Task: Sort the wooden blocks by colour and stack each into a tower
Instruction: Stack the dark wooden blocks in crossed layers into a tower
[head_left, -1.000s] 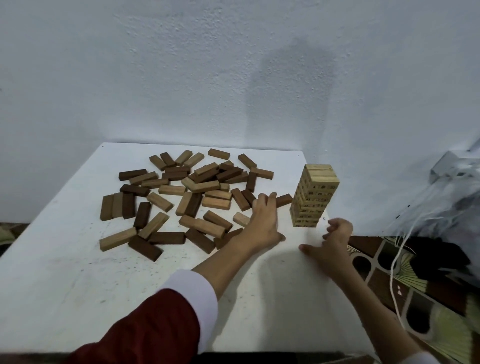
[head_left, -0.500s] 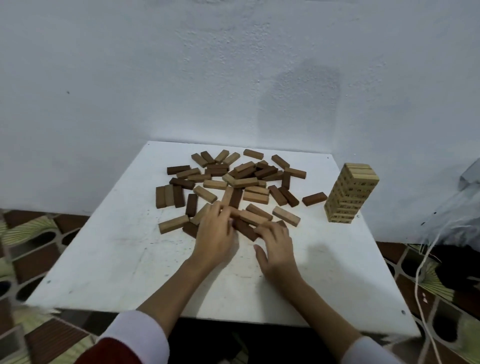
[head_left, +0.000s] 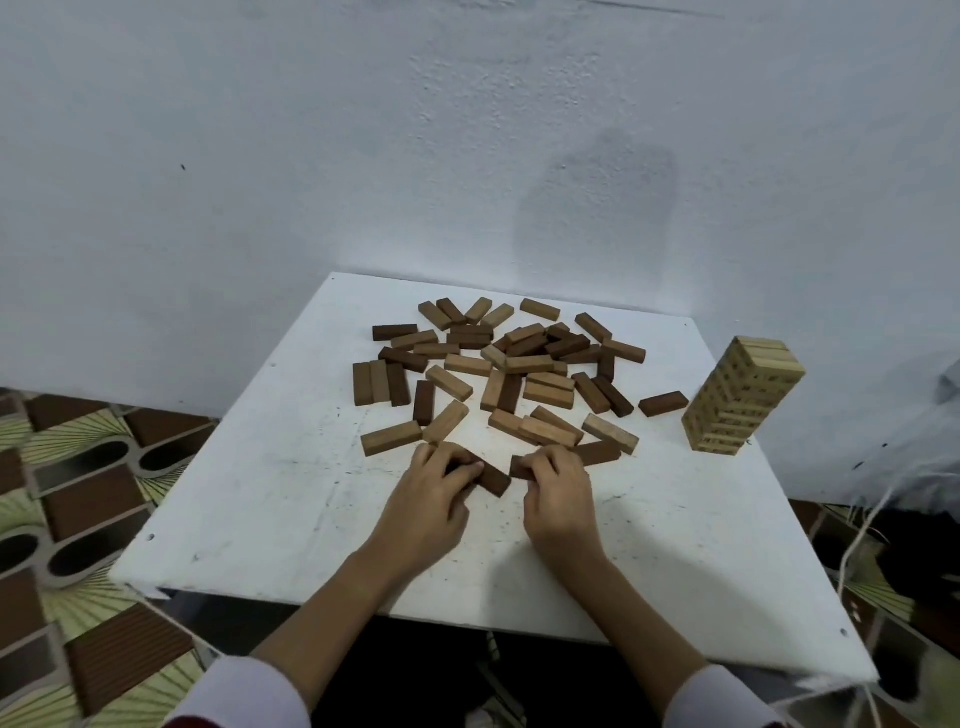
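**A plain room in a home**

A small white table (head_left: 291, 499) is standing against a bare, rough-plastered white wall (head_left: 311, 156). Patterned floor tiles (head_left: 78, 478) in brown and green are showing on both sides. Wooden toy blocks (head_left: 498, 374) are lying scattered on the table, and a pale block tower (head_left: 740, 402) is standing near its right edge.

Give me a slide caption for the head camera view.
Both hands, left and right, grip dark blocks before the scattered pile; pale tower stands finished.
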